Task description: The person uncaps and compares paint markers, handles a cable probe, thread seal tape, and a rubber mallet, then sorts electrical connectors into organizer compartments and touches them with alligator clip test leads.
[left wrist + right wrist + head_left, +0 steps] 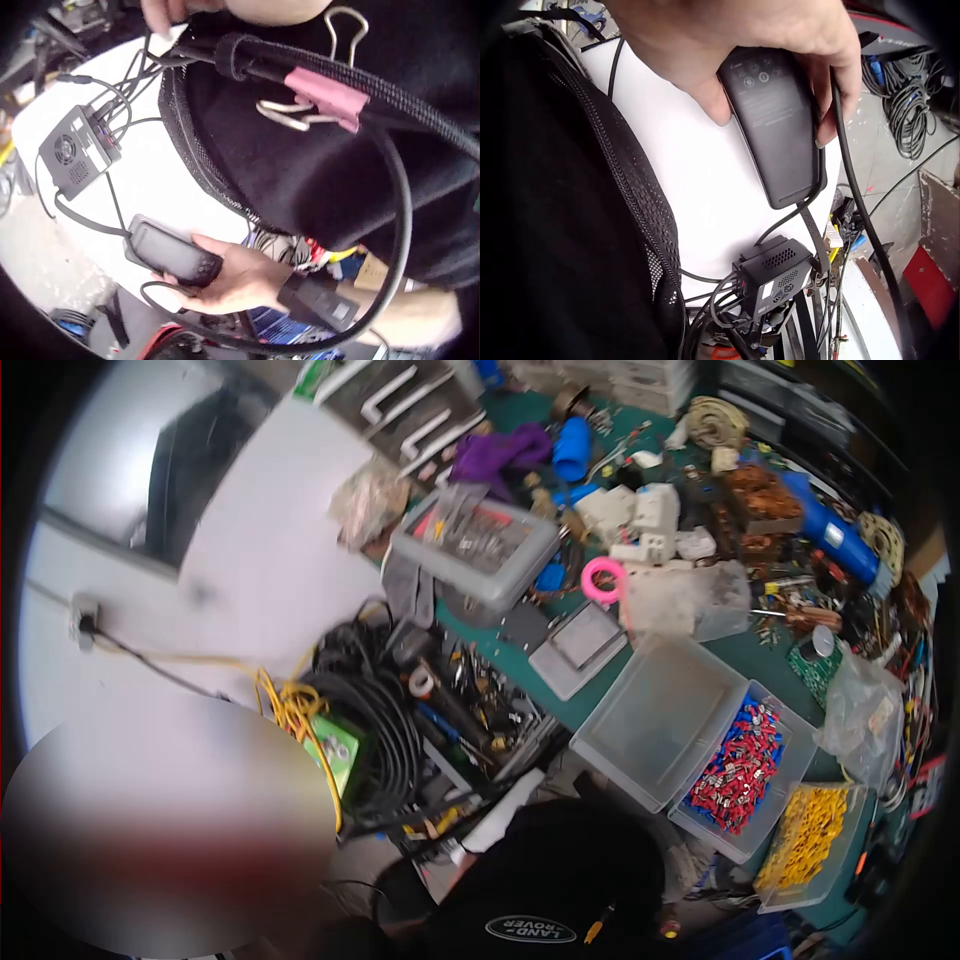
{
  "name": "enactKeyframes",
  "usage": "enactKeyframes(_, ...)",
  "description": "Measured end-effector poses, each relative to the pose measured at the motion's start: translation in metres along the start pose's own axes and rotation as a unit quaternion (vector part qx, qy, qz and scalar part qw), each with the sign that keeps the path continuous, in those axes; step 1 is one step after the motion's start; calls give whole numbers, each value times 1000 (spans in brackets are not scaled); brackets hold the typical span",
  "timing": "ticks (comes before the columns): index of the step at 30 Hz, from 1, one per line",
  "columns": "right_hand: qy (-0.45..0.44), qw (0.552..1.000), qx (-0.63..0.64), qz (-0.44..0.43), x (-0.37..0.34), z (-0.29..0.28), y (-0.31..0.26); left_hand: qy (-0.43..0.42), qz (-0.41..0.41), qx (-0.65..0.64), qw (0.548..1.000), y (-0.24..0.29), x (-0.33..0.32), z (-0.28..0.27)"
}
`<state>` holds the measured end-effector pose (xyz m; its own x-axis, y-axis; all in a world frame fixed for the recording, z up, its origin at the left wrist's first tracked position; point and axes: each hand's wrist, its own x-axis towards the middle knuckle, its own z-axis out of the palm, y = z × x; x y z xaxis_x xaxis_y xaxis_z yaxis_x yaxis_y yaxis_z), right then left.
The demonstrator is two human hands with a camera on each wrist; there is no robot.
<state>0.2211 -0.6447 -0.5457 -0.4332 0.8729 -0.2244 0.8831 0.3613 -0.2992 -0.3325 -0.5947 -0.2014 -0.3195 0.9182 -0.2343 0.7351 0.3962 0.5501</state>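
Observation:
My right hand (757,37) grips a black power bank (776,142), thumb along one long edge and fingers along the other. Printed symbols and small text show on its face. The left wrist view catches the same right hand (236,281) from across, around the end of the power bank (169,251). A cable runs from it towards a small black box with a fan grille (79,150), which lies on a white surface with several cables plugged in. At the top edge of the left wrist view, my left hand (180,11) shows only partly, fingers near the cables; its grip is cut off.
Black mesh-edged fabric (592,187) borders the white surface (697,172). A pink binder clip (330,97) holds a thick cable. The head view shows a cluttered green bench with a box of red and blue terminals (735,770), a yellow-filled box (815,830) and coiled black cable (375,710).

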Motion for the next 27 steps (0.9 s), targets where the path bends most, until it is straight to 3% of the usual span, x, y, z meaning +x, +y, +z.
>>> enactKeyframes(6, -165, 981, -22, -97, -111, -41, 61, -17, -167, -15, 986, -31, -119, 9)
enactKeyframes(7, -181, 978, -20, -106, -120, -43, 65, -73, -222, -41, 972, -50, -122, 3)
enactKeyframes(10, -203, 971, -3, -125, -123, -43, 55, -134, -241, 24, 961, -118, -146, 14)
enactKeyframes(16, -213, 971, 25, -109, -145, -44, 37, -137, -275, 74, 949, -135, -96, 89)
enactKeyframes(27, -195, 977, 62, -61, -161, -52, 16, -127, -293, 160, 934, -252, -117, 142)
